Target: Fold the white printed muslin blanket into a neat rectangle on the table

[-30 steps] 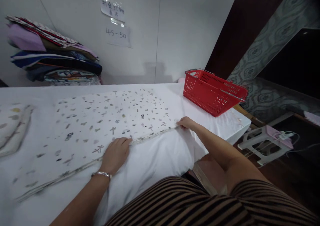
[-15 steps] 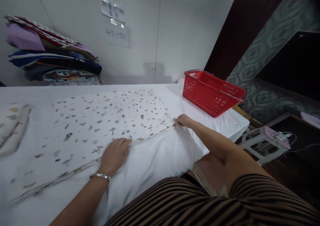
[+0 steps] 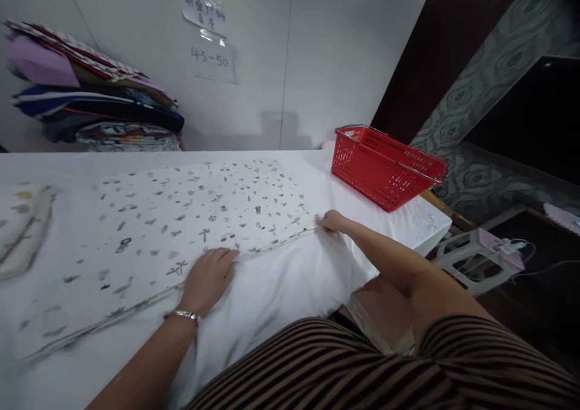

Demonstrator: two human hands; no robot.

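The left hand [image 3: 211,280] covers part of the near edge of the printed cloth [image 3: 254,217], while the fingertips of the right hand [image 3: 332,221] are hard to make out at its corner. A second folded cloth [image 3: 20,232] is cut off by the left edge, the striped top [image 3: 326,368] by the bottom. Writing on the upper paper sign [image 3: 203,12] is blurred; the near wall hides the floor of the red basket [image 3: 385,177]

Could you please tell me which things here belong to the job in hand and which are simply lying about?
In use: patterned cloth, left hand on its near edge, right hand at its corner, table.
Seemingly lying about: red basket, clothes stack, folded cloth, stool.
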